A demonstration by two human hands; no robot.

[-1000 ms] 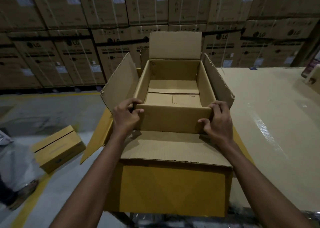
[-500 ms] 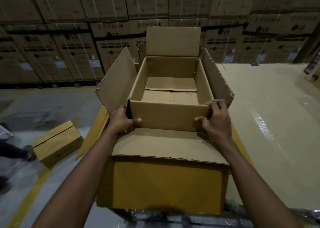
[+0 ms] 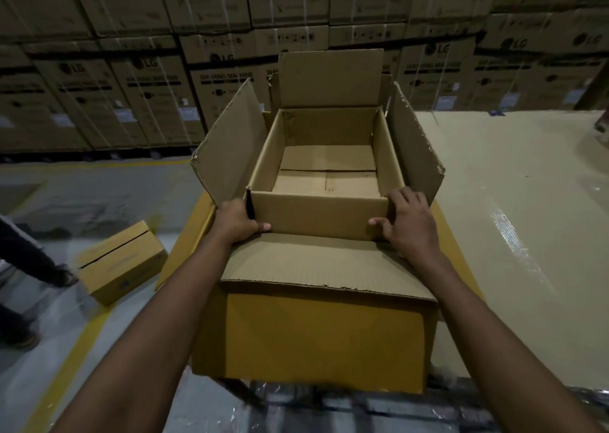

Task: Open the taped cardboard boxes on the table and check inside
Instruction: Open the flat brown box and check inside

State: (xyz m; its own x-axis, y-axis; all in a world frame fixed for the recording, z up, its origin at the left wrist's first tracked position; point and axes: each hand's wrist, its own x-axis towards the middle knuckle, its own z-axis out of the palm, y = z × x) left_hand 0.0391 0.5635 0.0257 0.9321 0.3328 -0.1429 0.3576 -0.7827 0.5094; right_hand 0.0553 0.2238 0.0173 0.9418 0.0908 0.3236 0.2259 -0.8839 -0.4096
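An open brown cardboard box (image 3: 316, 217) sits on top of a larger yellow box (image 3: 323, 337) at the table's near left corner. All its flaps stand open and only its bare cardboard floor shows inside. My left hand (image 3: 235, 223) grips the box's near left corner, thumb on the front wall and fingers hidden round the side. At the near right corner my right hand (image 3: 407, 223) grips too, its fingers curled over the rim and thumb on the front wall.
The beige table (image 3: 514, 222) stretches to the right, glossy with wrap. On the floor to the left lies a small yellow box (image 3: 122, 261), with a person's legs (image 3: 29, 261) beside it. Stacked printed cartons (image 3: 131, 70) wall off the back.
My left hand slid from over the rim down to the box's corner. The open box has shifted slightly away from me. The person on the left has walked closer to the floor box.
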